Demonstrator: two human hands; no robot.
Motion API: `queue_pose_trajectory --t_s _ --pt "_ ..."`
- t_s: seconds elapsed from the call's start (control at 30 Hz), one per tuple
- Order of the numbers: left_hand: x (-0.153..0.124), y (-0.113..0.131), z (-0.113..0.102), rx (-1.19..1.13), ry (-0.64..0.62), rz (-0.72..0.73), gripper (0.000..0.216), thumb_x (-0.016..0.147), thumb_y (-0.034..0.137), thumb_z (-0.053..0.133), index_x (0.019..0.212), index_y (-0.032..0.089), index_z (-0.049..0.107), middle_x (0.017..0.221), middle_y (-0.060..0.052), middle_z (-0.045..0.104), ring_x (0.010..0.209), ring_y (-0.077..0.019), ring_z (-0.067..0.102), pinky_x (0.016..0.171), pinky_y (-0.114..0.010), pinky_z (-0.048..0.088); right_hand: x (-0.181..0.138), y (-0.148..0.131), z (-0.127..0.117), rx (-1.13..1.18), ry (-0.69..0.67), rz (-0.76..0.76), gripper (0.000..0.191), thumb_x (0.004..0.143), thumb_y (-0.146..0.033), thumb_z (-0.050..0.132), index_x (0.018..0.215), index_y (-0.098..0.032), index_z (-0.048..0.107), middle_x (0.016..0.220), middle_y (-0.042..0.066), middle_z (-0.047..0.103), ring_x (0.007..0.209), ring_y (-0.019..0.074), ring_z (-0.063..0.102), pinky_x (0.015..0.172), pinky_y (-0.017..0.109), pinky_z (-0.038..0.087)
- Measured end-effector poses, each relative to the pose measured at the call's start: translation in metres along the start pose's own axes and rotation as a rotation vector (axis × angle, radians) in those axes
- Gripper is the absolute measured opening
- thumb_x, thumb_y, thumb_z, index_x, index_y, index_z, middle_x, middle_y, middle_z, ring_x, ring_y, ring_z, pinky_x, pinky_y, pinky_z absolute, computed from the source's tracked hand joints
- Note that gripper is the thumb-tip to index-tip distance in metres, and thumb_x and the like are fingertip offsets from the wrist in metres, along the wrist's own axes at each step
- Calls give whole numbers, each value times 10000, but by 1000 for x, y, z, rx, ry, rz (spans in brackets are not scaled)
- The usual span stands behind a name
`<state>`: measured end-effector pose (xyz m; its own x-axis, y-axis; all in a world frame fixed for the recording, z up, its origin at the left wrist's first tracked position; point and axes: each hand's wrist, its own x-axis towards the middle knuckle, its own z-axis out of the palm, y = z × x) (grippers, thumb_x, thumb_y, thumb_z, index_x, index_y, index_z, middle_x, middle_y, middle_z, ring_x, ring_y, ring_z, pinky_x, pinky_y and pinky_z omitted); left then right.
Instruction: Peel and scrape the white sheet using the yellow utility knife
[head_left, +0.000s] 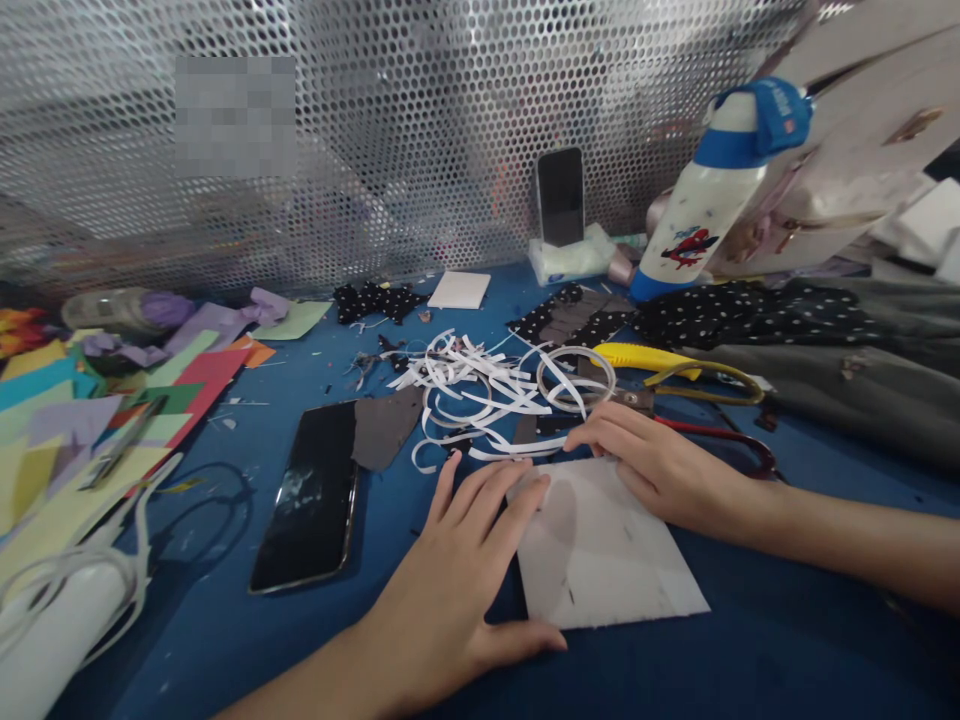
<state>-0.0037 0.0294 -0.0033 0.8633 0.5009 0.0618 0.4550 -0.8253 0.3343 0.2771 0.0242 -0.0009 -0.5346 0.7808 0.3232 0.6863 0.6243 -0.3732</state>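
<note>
A squarish piece of white card with a few dark marks lies flat before me on the blue table. My left hand is open, palm down, its fingers spread and fingertips touching the card's far left corner. At the card's far edge is my right hand, fingers bent and pressed together. A white strip end runs up to its fingertips; whether they pinch it is hidden. Just beyond both hands lies a tangle of narrow white strips, with a pale ring among them.
A phone and grey scrap lie left, near coloured papers and a white cable. Yellow-handled cutter and red-handled scissors lie behind my right hand. A bottle, second phone and perforated metal panel stand behind.
</note>
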Motion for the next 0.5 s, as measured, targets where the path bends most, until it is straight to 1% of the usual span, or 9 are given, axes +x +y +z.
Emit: queue_pose_trajectory --t_s 0.13,0.23,0.5 --pt "1 1 0 -2 -23 -4 906 908 708 546 1599 217 226 1622 -123 336 1480 -364 319 1219 -678 106 -1 1 0 -5 -10 4 461 846 48 342 1157 -162 609 1043 113 641 955 224 624 838 364 557" --pt "1 0 0 -1 -15 -5 917 899 728 542 1596 217 235 1619 -123 341 1480 -361 320 1224 -668 102 -1 0 1 2 -4 6 457 843 45 348 1154 -164 611 1032 108 639 948 221 624 841 362 558" --pt "0 0 0 -1 -5 4 901 903 677 582 1596 218 233 1615 -128 350 1473 -370 335 1219 -672 114 0 -1 0 -17 6 2 468 811 55 359 1135 -162 619 1009 101 653 925 216 634 820 355 574"
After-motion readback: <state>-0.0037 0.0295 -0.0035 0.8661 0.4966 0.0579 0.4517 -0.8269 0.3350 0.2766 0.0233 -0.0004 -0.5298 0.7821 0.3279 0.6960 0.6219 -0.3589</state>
